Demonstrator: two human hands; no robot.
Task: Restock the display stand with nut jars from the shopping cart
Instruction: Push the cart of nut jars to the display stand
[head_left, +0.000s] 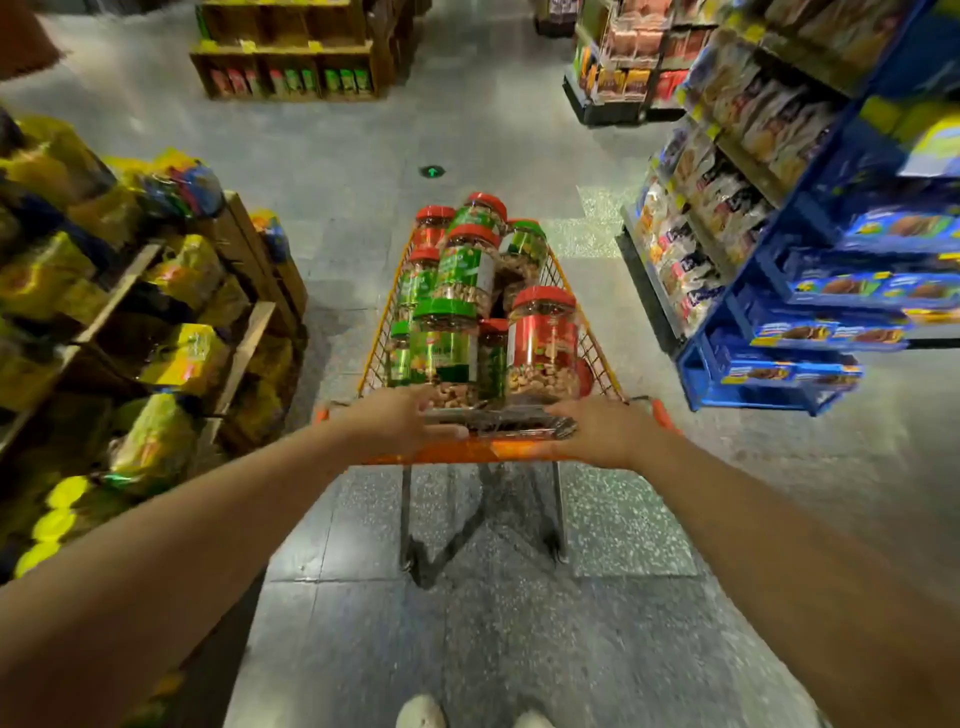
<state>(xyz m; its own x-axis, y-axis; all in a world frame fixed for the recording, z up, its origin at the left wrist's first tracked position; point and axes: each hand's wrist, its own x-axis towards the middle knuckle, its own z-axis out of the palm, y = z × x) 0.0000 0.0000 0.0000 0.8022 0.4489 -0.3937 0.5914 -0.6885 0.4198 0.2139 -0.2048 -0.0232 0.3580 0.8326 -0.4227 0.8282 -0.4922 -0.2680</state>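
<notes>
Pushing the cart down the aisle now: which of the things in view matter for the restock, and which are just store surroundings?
Part of the job:
- shopping cart, both hands on its handle: left hand, right hand
- nut jars piled in it, green and red labels

Surroundings:
- blue shelving with snack packs, on the right
- wooden rack of yellow bags, on the left
- wooden stand ahead
- green floor arrow

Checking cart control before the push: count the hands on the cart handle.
2. The left hand holds the left part of the orange handle, and the right hand holds the right part. Neither is hidden.
</notes>
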